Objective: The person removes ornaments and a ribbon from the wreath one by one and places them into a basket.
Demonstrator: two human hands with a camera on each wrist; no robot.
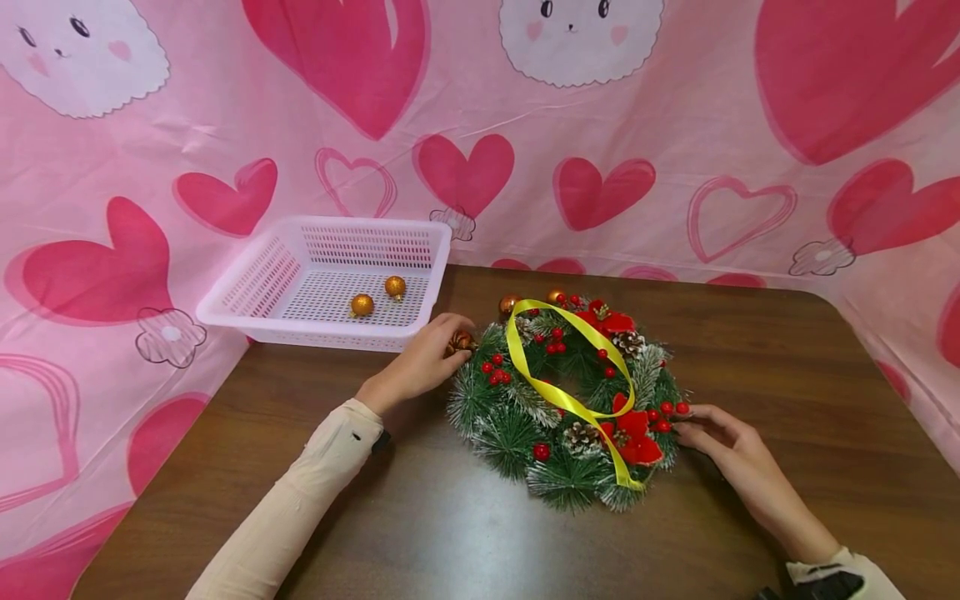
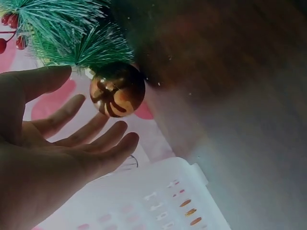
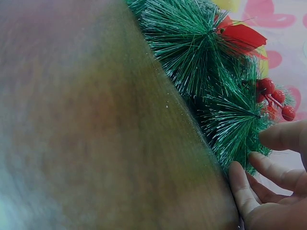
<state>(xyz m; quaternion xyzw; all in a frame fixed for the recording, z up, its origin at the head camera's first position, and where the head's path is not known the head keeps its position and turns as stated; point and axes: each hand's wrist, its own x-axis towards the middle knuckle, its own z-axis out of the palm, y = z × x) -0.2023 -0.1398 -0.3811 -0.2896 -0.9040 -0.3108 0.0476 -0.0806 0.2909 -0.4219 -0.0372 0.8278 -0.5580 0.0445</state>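
Note:
A green wreath (image 1: 504, 433) lies on the table, dressed with red berries (image 3: 266, 86), red flowers (image 1: 633, 433) and frosted pine cones. A loose yellow ribbon (image 1: 551, 393) loops across its top. At the wreath's left edge, my left hand (image 1: 420, 358) is beside a shiny gold-brown bauble (image 2: 117, 89). In the left wrist view its fingers are spread loosely and not closed round the ball. My right hand (image 1: 731, 450) is at the opposite edge, near the berries, with fingertips (image 3: 240, 179) at the green needles.
A white plastic basket (image 1: 322, 335) stands at the back left, with two glittery gold baubles (image 1: 362, 305) inside. Two more baubles (image 1: 509, 305) sit at the wreath's far edge. Behind the brown table (image 1: 465, 550) hangs a pink heart-patterned cloth (image 1: 600, 117).

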